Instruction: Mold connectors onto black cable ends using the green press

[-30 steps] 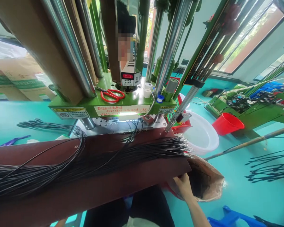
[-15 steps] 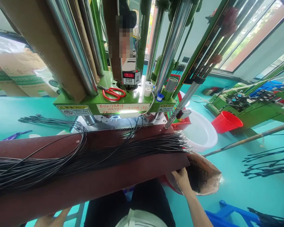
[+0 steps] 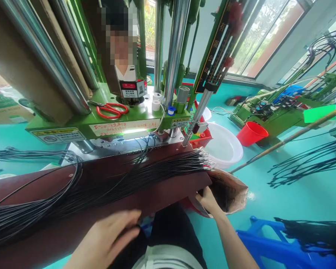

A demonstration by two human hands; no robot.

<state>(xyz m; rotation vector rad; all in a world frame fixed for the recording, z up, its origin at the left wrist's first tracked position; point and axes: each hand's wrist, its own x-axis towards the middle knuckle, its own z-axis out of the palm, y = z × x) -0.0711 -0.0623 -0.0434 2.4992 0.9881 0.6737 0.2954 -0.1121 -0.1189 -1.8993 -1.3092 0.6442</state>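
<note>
Head view: a thick bundle of black cables (image 3: pixel 156 170) lies along the brown surface (image 3: pixel 168 192), its metal-tipped ends gathered near the right end. A few strands run from the bundle up to the metal plate of the green machine (image 3: pixel 85 129), and a loop of others curves back at the left, past the surface's far edge. The left hand (image 3: pixel 109 231) is over the near edge of the surface, slightly blurred, open with the fingers extended and a gap between them, with nothing seen in its grasp. The right hand (image 3: pixel 207 201) is at the right end of the surface, beside the mouth of the paper bag (image 3: pixel 240 194); its fingers are partly bent and partly hidden, so whether it grips anything cannot be told.

Red-handled scissors (image 3: pixel 110 111) lie on the machine's green plate, left of a white spool (image 3: pixel 156 105) and a blue one. Beyond the bag are a white basin (image 3: pixel 226 147) and a red bucket (image 3: pixel 252 133). A blue stool (image 3: pixel 285 252) with dark cables over it is at the lower right. Another person (image 3: pixel 120 48) is behind the machine.
</note>
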